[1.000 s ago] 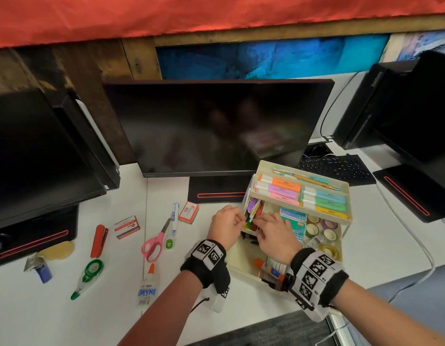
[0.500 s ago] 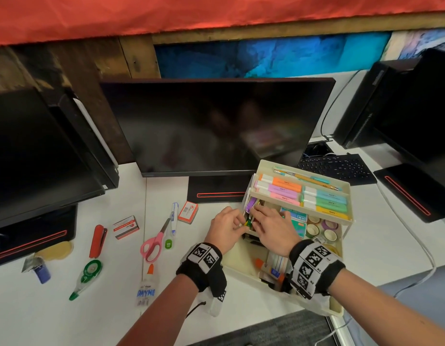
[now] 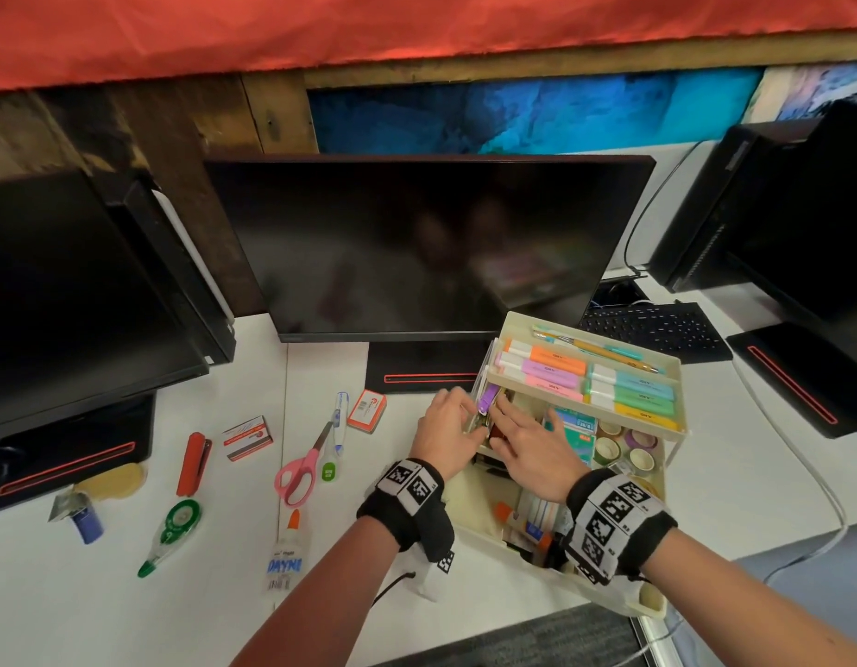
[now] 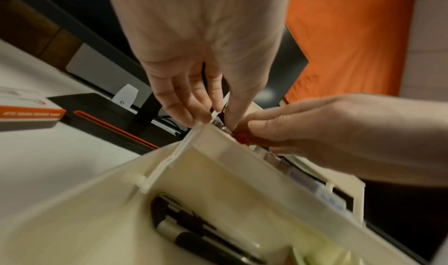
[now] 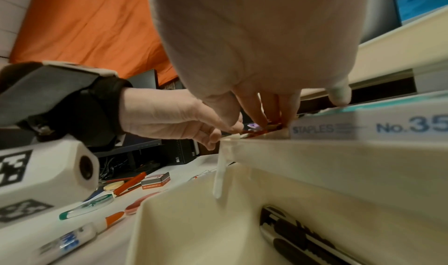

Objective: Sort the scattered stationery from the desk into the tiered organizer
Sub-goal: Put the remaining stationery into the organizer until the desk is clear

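My left hand (image 3: 445, 428) and right hand (image 3: 526, 442) pinch small items in the organizer (image 3: 591, 377), beside the box (image 5: 363, 125) reading "STAPLES No. 35".

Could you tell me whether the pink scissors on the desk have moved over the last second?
No. The pink scissors lie in the same spot between the red stapler and the organizer, untouched.

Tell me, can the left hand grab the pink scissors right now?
Probably yes. The left hand is at the organizer, and the pink scissors lie uncovered on the desk just to its left.
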Action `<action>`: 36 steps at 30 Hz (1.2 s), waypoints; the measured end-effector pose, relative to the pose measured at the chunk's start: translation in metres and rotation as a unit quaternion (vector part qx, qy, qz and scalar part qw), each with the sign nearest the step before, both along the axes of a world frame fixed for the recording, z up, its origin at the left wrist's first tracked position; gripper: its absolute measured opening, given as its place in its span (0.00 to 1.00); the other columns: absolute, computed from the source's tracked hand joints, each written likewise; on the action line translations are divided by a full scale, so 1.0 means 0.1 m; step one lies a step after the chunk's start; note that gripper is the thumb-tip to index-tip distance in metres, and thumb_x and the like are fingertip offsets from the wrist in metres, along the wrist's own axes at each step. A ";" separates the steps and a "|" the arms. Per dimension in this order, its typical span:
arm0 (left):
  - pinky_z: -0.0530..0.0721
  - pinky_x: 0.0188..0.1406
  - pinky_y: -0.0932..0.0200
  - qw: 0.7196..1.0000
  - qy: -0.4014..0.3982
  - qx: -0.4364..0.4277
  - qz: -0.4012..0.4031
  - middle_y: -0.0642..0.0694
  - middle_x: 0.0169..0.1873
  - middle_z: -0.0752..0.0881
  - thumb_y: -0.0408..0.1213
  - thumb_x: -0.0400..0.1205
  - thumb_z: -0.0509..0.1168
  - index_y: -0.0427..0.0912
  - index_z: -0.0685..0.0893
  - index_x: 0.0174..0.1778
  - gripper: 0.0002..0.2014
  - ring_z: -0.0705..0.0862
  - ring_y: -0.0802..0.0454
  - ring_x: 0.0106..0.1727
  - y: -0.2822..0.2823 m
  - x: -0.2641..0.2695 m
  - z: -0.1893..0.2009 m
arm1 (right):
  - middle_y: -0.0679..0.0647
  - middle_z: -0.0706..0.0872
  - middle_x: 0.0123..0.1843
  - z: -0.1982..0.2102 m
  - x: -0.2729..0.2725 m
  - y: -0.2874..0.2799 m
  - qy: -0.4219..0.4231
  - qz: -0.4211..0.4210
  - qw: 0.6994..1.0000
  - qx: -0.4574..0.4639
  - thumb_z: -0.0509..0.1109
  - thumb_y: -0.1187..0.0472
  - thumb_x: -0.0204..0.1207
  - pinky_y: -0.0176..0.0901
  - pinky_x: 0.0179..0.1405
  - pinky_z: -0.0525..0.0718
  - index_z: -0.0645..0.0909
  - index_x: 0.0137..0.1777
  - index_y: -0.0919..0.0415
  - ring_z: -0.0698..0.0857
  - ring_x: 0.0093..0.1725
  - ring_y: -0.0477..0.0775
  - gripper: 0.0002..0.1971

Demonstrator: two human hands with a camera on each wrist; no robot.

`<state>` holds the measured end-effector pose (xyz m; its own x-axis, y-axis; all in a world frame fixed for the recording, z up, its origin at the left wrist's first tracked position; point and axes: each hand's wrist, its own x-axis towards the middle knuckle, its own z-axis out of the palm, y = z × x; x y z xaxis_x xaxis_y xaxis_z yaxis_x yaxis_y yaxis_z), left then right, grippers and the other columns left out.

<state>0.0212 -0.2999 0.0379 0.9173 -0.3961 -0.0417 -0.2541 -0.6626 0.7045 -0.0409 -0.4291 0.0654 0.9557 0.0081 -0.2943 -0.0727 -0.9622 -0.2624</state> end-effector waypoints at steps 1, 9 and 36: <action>0.73 0.47 0.62 1.000 -0.008 0.003 -0.007 0.51 0.51 0.75 0.42 0.79 0.67 0.46 0.78 0.57 0.12 0.79 0.55 0.49 0.00 -0.02 0.00 | 0.47 0.47 0.85 -0.02 0.00 -0.01 0.001 -0.001 1.000 0.006 0.50 0.52 0.86 0.61 0.80 0.37 0.47 0.84 0.53 0.52 0.83 0.47 0.28; 0.78 0.47 0.61 0.989 -0.102 0.076 -0.071 0.46 0.61 0.73 0.43 0.86 0.57 0.48 0.73 0.73 0.19 0.83 0.48 0.49 0.05 -0.10 -0.01 | 0.53 0.46 0.85 -0.11 -0.02 -0.04 -0.024 -0.014 0.999 0.027 0.51 0.52 0.86 0.54 0.82 0.36 0.46 0.84 0.55 0.46 0.84 0.49 0.29; 0.75 0.44 0.61 0.991 -0.114 0.051 -0.055 0.48 0.58 0.75 0.47 0.85 0.58 0.47 0.79 0.65 0.15 0.83 0.50 0.47 0.14 -0.04 0.05 | 0.53 0.67 0.76 -0.11 0.04 0.01 -0.094 -0.057 0.991 0.071 0.58 0.56 0.83 0.54 0.80 0.57 0.64 0.78 0.54 0.64 0.78 0.55 0.23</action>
